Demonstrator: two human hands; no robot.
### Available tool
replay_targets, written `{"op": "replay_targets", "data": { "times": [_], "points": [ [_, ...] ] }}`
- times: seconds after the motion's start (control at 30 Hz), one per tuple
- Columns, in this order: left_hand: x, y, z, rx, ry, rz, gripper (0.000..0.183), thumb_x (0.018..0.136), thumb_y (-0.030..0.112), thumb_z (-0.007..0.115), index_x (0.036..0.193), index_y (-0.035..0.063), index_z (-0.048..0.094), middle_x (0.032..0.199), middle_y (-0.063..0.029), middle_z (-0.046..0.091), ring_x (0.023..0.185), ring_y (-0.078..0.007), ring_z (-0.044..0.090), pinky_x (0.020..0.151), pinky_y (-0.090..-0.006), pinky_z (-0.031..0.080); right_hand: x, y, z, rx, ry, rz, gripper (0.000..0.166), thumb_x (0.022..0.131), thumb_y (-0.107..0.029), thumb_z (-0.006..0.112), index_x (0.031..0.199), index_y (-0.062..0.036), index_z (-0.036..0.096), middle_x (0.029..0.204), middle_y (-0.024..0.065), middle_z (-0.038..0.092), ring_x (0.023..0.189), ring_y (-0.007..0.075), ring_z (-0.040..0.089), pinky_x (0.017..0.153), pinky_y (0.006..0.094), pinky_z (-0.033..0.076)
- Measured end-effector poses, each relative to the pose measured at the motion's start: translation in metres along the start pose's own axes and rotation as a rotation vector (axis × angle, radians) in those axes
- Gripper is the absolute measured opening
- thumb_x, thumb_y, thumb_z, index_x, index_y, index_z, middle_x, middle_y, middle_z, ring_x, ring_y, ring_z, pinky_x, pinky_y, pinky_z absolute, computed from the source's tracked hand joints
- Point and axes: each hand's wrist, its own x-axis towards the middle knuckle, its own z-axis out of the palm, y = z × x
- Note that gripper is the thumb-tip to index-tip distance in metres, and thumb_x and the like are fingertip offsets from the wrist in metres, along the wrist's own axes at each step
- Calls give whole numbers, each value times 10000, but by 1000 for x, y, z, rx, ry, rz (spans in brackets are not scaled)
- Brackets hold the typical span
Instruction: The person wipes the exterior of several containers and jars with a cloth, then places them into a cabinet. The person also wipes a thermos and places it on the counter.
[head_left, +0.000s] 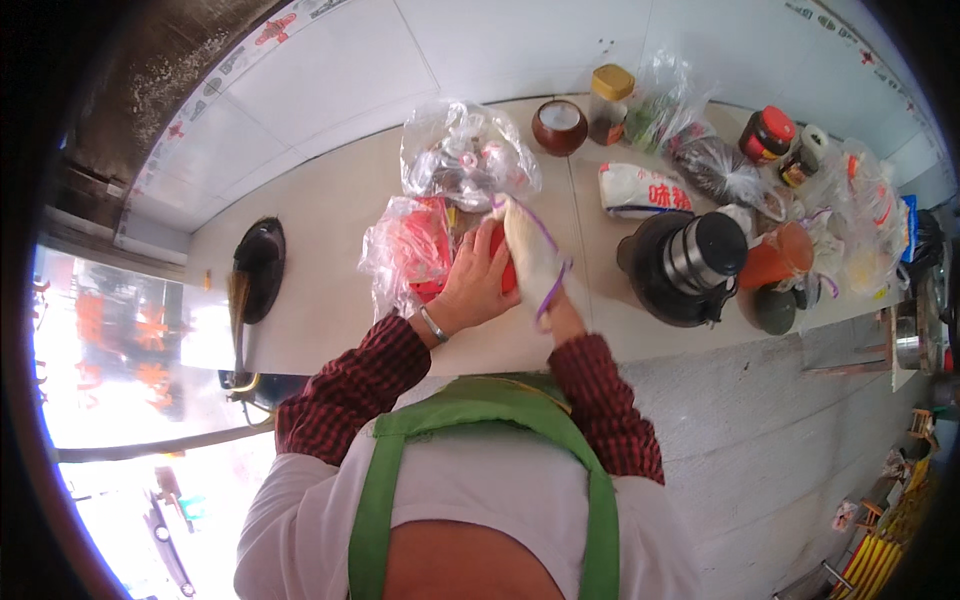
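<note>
My left hand (476, 281) rests with its fingers over a red item (504, 259) on the pale counter (337, 255). A cream cloth with purple edging (532, 251) covers most of my right hand (564, 319), whose fingers are hidden behind it, close to the right side of the red item. Just left of my left hand lies a clear plastic bag with red contents (420, 244). Beyond both hands sits another clear plastic bag (469, 157) with several items inside.
A steel vacuum flask (701, 255), an orange container (780, 255), a white printed packet (645, 191), lidded jars (766, 135) and filled bags stand to the right. A brown pot (559, 127) is near the wall. At the left lie a black dustpan-like tray (262, 262) and a brush (238, 322).
</note>
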Motion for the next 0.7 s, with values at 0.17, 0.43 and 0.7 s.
{"op": "replay_targets", "data": {
  "times": [0.17,0.43,0.7],
  "points": [
    [3,2,-14,-45,-164,-13,816,754,268,661,1410,13,249,1331,-276,247,1206,-462,310,1023,-539,313,22,-2,-26,146,-56,291,279,943,-235,516,1124,-28,561,1113,57,576,972,152,569,863,300,470],
    [12,21,-29,88,-299,-336,887,775,451,675,1419,17,247,1250,-272,367,1213,-486,340,1005,-546,314,-31,-10,16,632,380,222,331,953,-330,490,1079,-32,562,1059,52,602,900,177,596,804,320,489],
    [26,3,-31,-143,-172,159,648,759,305,691,1317,93,440,1129,-195,530,959,-375,571,839,-420,475,-28,-5,23,605,296,-13,397,966,-370,466,1205,-58,527,1034,24,576,900,147,561,786,288,465]
  ]
}}
